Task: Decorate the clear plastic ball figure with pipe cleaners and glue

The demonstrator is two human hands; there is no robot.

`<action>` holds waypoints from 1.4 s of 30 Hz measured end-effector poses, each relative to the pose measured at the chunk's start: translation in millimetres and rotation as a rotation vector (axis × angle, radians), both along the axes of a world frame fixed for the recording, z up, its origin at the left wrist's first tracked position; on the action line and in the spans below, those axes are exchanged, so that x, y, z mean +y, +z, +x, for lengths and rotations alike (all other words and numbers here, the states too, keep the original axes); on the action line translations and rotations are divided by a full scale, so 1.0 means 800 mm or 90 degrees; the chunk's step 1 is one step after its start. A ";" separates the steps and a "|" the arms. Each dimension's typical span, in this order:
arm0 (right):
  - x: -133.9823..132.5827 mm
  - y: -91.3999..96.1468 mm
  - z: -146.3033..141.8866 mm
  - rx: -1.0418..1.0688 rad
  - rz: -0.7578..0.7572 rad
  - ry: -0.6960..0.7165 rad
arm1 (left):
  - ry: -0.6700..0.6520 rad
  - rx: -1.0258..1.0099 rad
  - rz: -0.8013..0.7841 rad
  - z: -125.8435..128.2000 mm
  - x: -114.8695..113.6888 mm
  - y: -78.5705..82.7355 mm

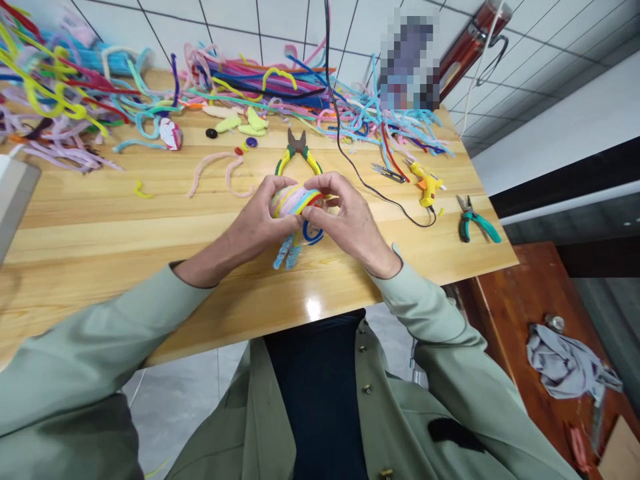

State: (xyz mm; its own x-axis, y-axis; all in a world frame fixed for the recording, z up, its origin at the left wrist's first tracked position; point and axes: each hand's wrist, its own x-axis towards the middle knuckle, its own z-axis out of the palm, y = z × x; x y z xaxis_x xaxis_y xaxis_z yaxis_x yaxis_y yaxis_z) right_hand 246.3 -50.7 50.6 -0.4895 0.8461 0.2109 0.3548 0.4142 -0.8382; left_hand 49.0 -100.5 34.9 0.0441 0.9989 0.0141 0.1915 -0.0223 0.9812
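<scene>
Between my two hands is a rounded figure wound from striped pipe cleaners (pixel 296 200) in pink, yellow, light blue and red. My left hand (pixel 263 210) grips its left side, thumb below and fingers above. On the other side my right hand (pixel 343 210) pinches the red and yellow end with thumb and forefinger. Light blue fuzzy ends (pixel 286 255) and a dark blue loop (pixel 313 232) hang beneath it. Just beyond my hands, yellow and green pliers (pixel 297 150) lie on the table, their handles partly hidden by my fingers.
Heaps of loose pipe cleaners (pixel 270 83) line the wall. A yellow glue gun (pixel 427 185) with a black cord (pixel 345 150), thread snips (pixel 388 173) and teal pliers (pixel 475 221) lie to the right. Pink strips (pixel 213 160) and yellow-green pieces (pixel 255 121) are scattered beyond my left hand.
</scene>
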 end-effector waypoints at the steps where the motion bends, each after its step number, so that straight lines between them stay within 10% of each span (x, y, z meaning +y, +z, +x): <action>1: 0.001 0.001 -0.002 0.004 0.011 0.000 | 0.018 -0.026 -0.008 -0.001 0.001 0.000; 15: -0.022 -0.008 -0.003 -0.003 0.223 0.017 | 0.088 -0.259 -0.120 -0.005 0.014 -0.016; 36: -0.033 -0.016 -0.005 -0.084 0.354 0.029 | 0.052 -0.004 0.013 -0.009 -0.002 -0.016; 42: -0.001 -0.015 0.091 -0.079 0.277 -0.091 | 0.054 0.198 0.054 -0.007 -0.007 -0.015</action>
State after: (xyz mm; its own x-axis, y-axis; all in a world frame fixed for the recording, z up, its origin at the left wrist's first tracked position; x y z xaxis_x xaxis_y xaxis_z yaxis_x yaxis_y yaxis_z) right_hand 319.3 -51.4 38.7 -0.4184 0.7526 0.5085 0.5198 0.6575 -0.5455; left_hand 43.4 -106.3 22.7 -0.0238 0.9951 0.0963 0.4862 -0.0727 0.8708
